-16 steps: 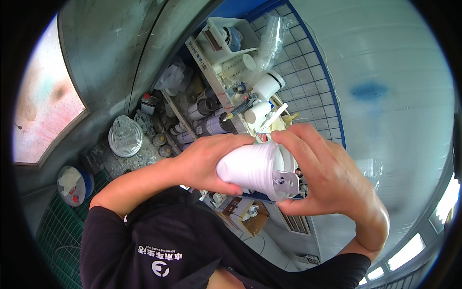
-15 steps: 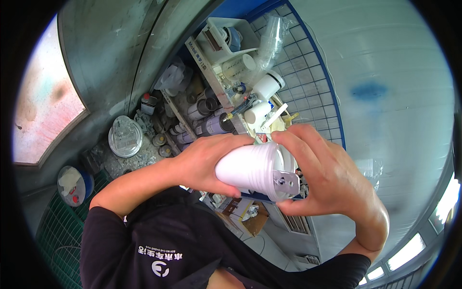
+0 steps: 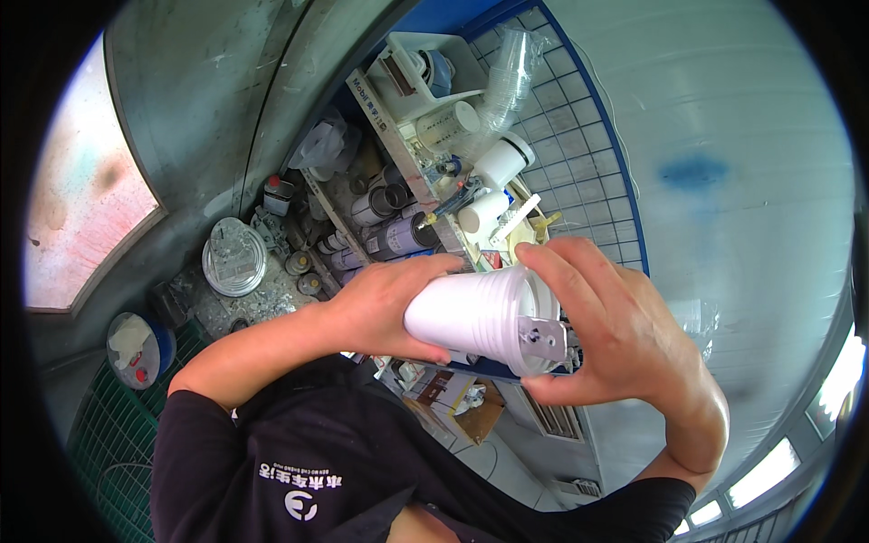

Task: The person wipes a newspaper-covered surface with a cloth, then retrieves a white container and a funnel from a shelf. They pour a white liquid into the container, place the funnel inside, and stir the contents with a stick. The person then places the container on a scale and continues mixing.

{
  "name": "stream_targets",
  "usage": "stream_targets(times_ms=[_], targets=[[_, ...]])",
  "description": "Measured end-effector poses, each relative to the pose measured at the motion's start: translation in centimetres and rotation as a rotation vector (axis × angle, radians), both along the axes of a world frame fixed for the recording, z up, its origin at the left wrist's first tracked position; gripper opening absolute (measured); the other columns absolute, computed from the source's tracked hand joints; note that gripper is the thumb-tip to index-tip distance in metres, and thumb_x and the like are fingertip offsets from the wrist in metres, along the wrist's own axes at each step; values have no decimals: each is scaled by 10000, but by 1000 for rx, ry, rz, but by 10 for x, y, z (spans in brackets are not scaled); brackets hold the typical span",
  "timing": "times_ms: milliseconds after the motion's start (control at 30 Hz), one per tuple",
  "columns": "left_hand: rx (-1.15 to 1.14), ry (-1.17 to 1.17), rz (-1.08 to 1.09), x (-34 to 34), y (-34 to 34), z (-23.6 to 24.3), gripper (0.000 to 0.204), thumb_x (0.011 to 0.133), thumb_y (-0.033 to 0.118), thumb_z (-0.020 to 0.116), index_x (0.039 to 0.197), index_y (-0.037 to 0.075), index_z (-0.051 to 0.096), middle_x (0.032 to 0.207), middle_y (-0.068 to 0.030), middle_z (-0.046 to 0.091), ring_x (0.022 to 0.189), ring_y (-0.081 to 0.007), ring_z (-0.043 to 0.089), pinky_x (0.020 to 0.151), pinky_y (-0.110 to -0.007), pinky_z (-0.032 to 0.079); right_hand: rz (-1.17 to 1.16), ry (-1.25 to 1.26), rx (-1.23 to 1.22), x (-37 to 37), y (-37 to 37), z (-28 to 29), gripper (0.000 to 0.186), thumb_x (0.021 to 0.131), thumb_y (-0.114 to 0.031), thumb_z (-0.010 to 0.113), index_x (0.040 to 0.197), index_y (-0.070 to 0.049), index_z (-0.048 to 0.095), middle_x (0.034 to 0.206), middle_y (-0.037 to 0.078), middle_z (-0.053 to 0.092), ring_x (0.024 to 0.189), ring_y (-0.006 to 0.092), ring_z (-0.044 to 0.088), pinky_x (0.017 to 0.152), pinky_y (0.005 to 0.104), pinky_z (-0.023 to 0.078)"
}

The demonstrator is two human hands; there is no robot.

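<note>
A white plastic cup (image 3: 457,312) with a ridged rim is held on its side in front of my chest, its mouth toward the right. My left hand (image 3: 376,308) wraps round its base end, thumb beneath and fingers behind. At the rim is my right hand (image 3: 611,326), fingertips on the upper edge and thumb on the lower one. Out of the mouth sticks a flat greyish strip (image 3: 543,338) with small holes in its end. Most of the cup's inside is hidden from me.
Beyond the hands, a cluttered shelf (image 3: 394,127) bears cups, a white jar (image 3: 503,161) and a white bin (image 3: 434,68). Dark-lidded cans (image 3: 403,235) lie on the level below. A round metal lid (image 3: 235,258) is at left; an open cardboard box (image 3: 457,407) sits below.
The cup has turned slightly at its mouth, and the strip's end sits a little farther right. Both hands keep nearly the same place and grip.
</note>
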State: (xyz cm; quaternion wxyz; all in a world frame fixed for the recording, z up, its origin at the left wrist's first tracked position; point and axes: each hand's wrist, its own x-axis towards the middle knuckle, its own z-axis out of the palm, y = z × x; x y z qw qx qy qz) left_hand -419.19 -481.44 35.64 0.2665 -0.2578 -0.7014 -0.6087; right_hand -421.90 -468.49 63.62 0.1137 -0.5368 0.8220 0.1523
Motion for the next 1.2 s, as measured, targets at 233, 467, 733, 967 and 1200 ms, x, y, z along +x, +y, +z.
stream_targets(times_ms=[233, 467, 733, 967, 1200], targets=[[-62, -42, -43, -1, -1, 11, 994, 610, 439, 942, 1389, 25, 483, 1218, -171, 649, 1067, -396, 663, 880, -455, 555, -19, -55, -22, -8, 10, -3, 957, 590, -290, 859, 1425, -4, 490, 1193, 215, 584, 941, 387, 664, 763, 431, 563], [-42, -191, -335, -13, 21, 45, 975, 631, 410, 936, 1402, 15, 489, 1244, -207, 632, 1124, -401, 640, 925, -448, 531, -10, -12, -101, -9, 52, -18, 985, 647, -318, 847, 1484, 5, 439, 1213, 221, 560, 940, 366, 670, 756, 411, 572], [149, -540, -421, -2, 77, 25, 875, 660, 206, 938, 1399, 32, 504, 1313, -131, 628, 1205, -224, 609, 1028, -407, 492, -19, 37, -444, -8, 136, -67, 1056, 681, -472, 838, 1462, 80, 392, 1190, 280, 586, 984, 399, 664, 849, 459, 538], [186, -594, -244, 5, 65, -22, 777, 657, 64, 893, 1348, -4, 544, 1174, -67, 654, 994, -158, 640, 830, -324, 549, -482, 605, -910, -37, 285, -13, 601, 860, -293, 794, 1360, -28, 591, 1337, 181, 638, 1189, 339, 644, 1014, 415, 505], [115, -578, -53, 9, 64, -4, 1036, 695, 513, 927, 1465, 8, 452, 1371, -134, 599, 1261, -271, 588, 1066, -415, 467, -569, 586, -1734, -10, 435, 2, 198, 1046, -189, 583, 1059, -14, 676, 937, 80, 717, 724, 99, 628, 666, 225, 481]])
